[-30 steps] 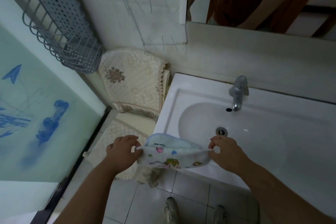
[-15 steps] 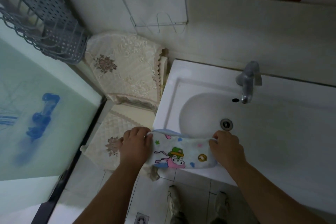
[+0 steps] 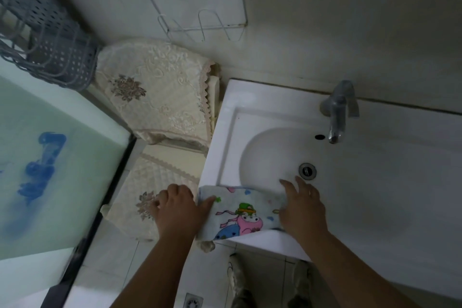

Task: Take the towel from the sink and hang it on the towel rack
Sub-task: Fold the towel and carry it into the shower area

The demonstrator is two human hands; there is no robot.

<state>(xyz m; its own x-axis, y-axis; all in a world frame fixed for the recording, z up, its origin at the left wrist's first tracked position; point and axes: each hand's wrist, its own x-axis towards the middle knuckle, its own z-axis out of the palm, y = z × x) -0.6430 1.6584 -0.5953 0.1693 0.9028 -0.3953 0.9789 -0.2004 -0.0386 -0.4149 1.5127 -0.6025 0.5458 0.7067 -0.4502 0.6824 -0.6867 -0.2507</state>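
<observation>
A small white towel [image 3: 240, 212] with cartoon animal prints lies draped over the front rim of the white sink [image 3: 225, 132]. My left hand [image 3: 177, 210] is at its left end, thumb over the towel's edge and fingers curled. On the towel's right end rests my right hand [image 3: 302, 207], palm down with fingers spread toward the drain [image 3: 307, 170]. The white wire towel rack [image 3: 202, 30] hangs on the wall above and left of the sink, with nothing on it.
A faucet [image 3: 337, 110] stands at the back of the sink. A lace-covered toilet [image 3: 155, 92] sits to the left, beside a frosted glass partition [image 3: 50, 170]. A grey perforated basket [image 3: 50, 57] hangs at upper left. My shoes [image 3: 237, 280] are on the tiled floor.
The towel, held stretched between both hands before, now lies over the sink's front rim. My right hand has let go and spread flat on it. The view has tilted downward.
</observation>
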